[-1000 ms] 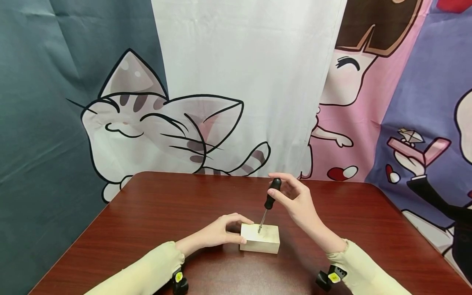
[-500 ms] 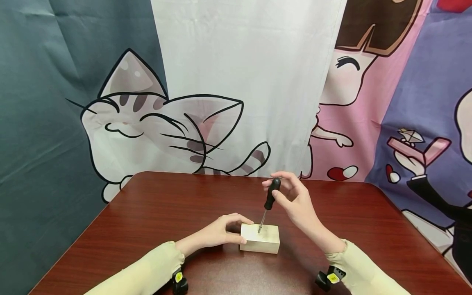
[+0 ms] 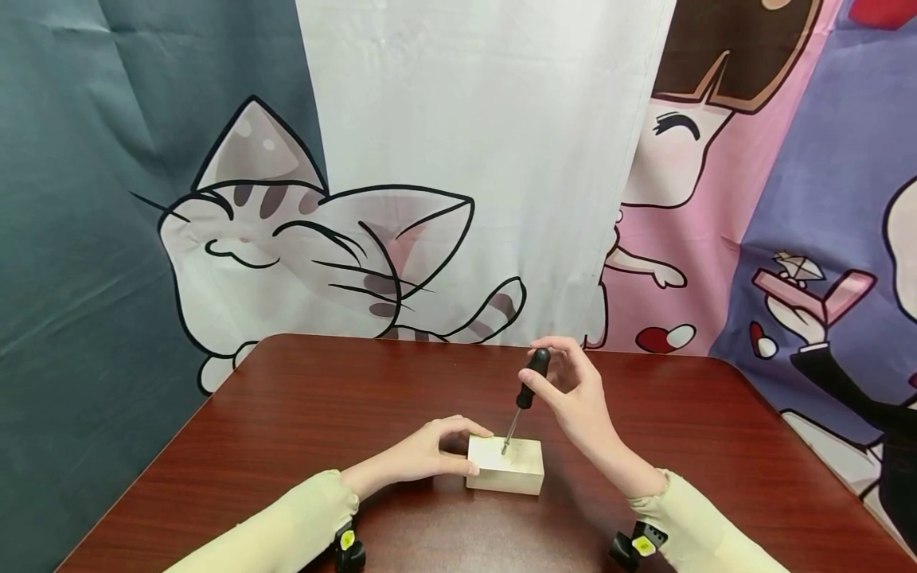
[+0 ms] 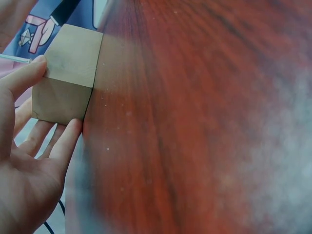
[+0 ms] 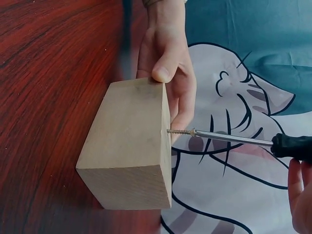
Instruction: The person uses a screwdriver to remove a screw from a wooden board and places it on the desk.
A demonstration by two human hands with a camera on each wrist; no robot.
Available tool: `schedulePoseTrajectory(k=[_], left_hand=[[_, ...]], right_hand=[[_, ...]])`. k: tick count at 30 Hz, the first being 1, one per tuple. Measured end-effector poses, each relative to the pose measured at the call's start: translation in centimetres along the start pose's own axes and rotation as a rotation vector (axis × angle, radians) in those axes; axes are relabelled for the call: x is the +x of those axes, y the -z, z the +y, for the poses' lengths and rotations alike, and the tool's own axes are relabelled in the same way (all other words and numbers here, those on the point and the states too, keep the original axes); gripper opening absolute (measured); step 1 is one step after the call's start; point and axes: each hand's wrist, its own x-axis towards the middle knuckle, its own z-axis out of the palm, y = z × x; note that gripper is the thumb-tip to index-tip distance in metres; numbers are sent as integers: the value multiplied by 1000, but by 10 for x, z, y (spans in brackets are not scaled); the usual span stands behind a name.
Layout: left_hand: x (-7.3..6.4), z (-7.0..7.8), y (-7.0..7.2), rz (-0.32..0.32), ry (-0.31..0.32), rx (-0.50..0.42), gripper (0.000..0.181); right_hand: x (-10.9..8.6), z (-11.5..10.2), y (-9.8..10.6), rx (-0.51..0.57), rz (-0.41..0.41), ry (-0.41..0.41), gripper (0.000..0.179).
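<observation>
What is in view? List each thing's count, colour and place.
cloth backdrop: at least 1, multicoloured, background
table: 1, red-brown, before the backdrop
wooden block: 1, pale, on the table
screw: 1, brassy, in the block's top face
screwdriver: 1, black handle, silver shaft, tip at screw's head
sleeves: 2, pale yellow, lower left and right
wrist cameras: 2, mostly black, by the sleeves
left hand: 1, bare, gripping the block's left end
right hand: 1, bare, pinching the screwdriver's handle

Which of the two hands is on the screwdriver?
The right hand, which holds the black-handled screwdriver; the left hand grips the wooden block instead.
</observation>
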Motion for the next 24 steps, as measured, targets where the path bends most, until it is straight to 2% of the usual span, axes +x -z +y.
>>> schedulePoseTrajectory(k=[5,13,21,24], left_hand=[[0,0,0,3,-2,2,45],[0,-1,-1,3,0,-6,45],[0,-2,-1,9,-17,-10,44],[0,-2,-1,9,-15,-12,44]], right_hand=[[0,-1,0,6,-8,-2,38],[1,-3,2,60,-88,5,42],[3,-3,5,181,-194,77,45],[4,-4,5,218,-211,76,41]])
